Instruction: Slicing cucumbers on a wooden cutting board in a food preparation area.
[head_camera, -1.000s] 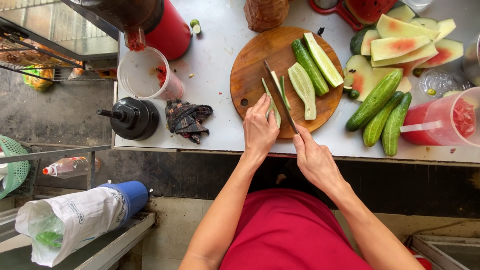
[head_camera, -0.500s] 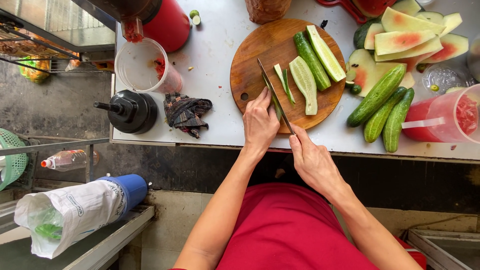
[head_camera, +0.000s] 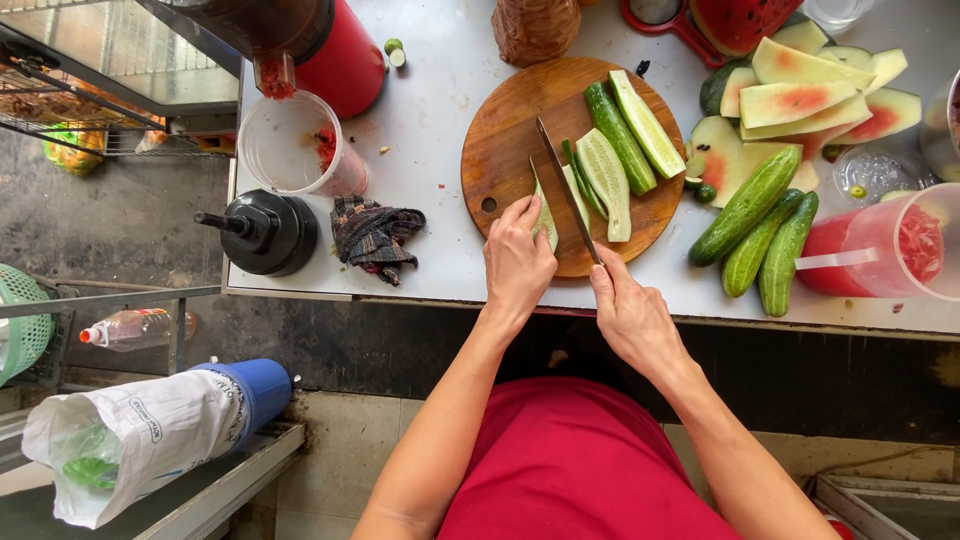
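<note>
Currently the cucumber piece (head_camera: 545, 215) under work lies at the near edge of the round wooden cutting board (head_camera: 510, 140), pinned flat under the fingertips of the left hand (head_camera: 518, 262). The right hand (head_camera: 632, 318) is closed around the handle of a knife (head_camera: 565, 185), whose blade runs away from the person just to the right of the left hand's fingertips, alongside the piece. Progress is judged partial: beyond the blade, several lengthwise cucumber slices (head_camera: 608, 180) already lie cut on the board, with one long half and one dark whole length further out; three whole cucumbers (head_camera: 755, 235) wait untouched on the worktop (head_camera: 440, 120) to the right of the right hand. Board space is limited; cut pieces fill its right half, leaving bare wood only ahead of the left hand. The board's near rim sits close to the worktop's front edge, directly ahead of both wrists, so little margin remains toward the person. To the left of the left hand, a crumpled dark cloth (head_camera: 375, 235), a black lid (head_camera: 265, 232) and a clear jug (head_camera: 295, 145) under a red juicer (head_camera: 320, 50) take up room. To the right, watermelon rind slices (head_camera: 800, 100) and a pitcher of red juice (head_camera: 885, 250) crowd the far side, leaving narrow clearance for sideways movement.
</note>
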